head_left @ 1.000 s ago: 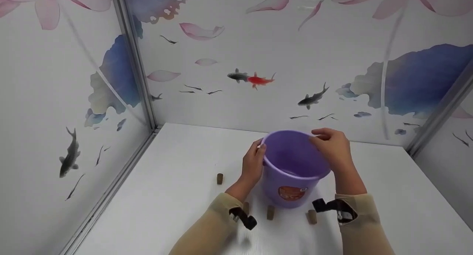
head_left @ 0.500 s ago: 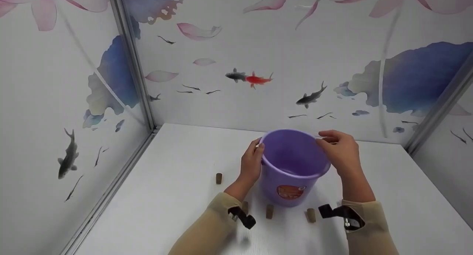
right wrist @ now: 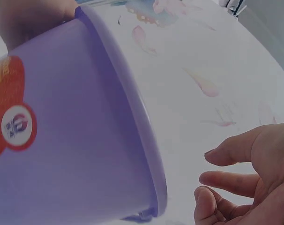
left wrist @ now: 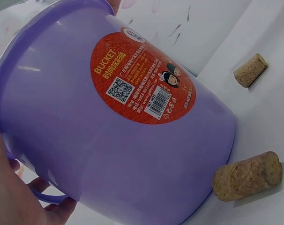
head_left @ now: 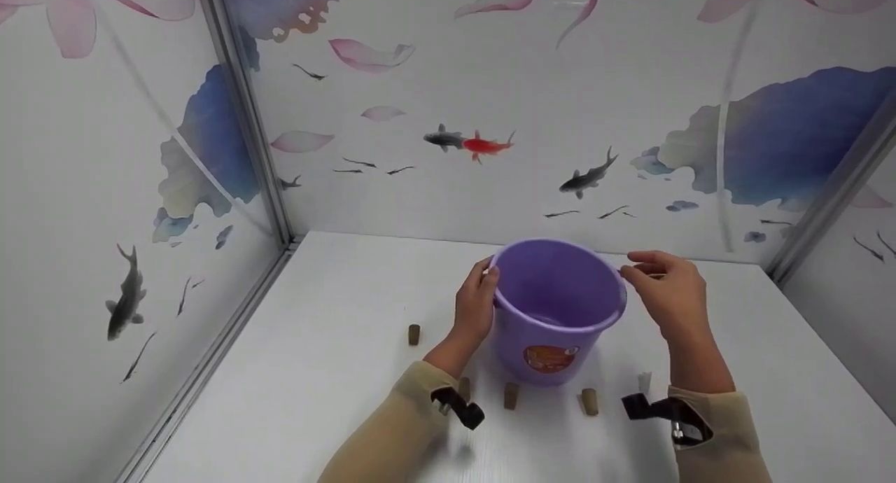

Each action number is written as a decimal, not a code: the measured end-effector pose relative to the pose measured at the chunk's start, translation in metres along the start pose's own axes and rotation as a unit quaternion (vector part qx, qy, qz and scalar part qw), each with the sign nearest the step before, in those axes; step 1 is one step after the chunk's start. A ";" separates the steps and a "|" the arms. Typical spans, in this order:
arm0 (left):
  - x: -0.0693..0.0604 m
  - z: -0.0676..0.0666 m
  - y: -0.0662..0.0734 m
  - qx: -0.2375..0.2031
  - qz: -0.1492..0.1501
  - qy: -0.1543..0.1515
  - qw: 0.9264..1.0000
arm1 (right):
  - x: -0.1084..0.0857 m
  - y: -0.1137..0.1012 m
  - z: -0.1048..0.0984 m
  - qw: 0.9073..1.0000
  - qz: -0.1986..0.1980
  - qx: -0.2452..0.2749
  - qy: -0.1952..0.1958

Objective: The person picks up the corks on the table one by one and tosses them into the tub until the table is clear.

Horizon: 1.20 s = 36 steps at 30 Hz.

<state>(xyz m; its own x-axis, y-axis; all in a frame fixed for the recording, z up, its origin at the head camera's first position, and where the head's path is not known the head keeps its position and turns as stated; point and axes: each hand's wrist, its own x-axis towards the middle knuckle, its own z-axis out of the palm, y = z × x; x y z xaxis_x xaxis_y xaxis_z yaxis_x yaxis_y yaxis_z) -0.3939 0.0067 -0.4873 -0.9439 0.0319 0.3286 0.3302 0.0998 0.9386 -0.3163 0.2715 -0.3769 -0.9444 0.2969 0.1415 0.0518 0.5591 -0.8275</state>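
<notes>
A purple plastic bucket [head_left: 549, 353] with a round red label [left wrist: 144, 77] stands on the white table, its mouth facing up. My left hand [head_left: 478, 302] grips the left side of its rim, thumb near the top edge. In the left wrist view, fingers of that hand lie by a purple handle [left wrist: 50, 198]. My right hand [head_left: 668, 290] is at the right of the rim, holding nothing. The right wrist view shows a gap between its loosely bent fingers and the bucket's edge [right wrist: 149, 136].
Brown corks stand or lie on the table: one cork [head_left: 414, 334] to the left, others, such as this cork [head_left: 590, 402], before the bucket. A small white object [head_left: 644, 381] sits by the right wrist. Printed panels [head_left: 392, 210] enclose the table behind and at both sides.
My right hand has moved off the bucket's rim toward the right. The small white object has come into view beside that wrist. My left hand keeps its grip on the bucket.
</notes>
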 end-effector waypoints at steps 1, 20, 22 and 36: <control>0.000 -0.001 0.000 -0.001 0.000 0.000 1.000 | -0.001 0.002 -0.001 1.000 0.000 -0.003 0.003; 0.002 -0.005 0.004 -0.003 0.006 0.004 1.000 | -0.020 0.035 -0.007 0.995 -0.044 -0.086 0.033; 0.002 -0.005 0.005 -0.001 0.003 0.002 1.000 | -0.022 0.039 -0.009 0.994 -0.046 -0.089 0.036; 0.001 -0.002 0.003 0.000 0.008 -0.012 1.000 | -0.040 0.065 -0.005 0.989 -0.077 -0.122 0.024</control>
<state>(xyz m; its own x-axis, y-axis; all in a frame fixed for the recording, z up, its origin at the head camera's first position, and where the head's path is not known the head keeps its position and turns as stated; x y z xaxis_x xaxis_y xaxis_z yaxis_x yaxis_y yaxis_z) -0.3937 0.0053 -0.4843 -0.9384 0.0564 0.3408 0.3449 0.0993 0.9334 -0.2736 0.2998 -0.4342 -0.9312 0.2263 0.2857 -0.0095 0.7687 -0.6395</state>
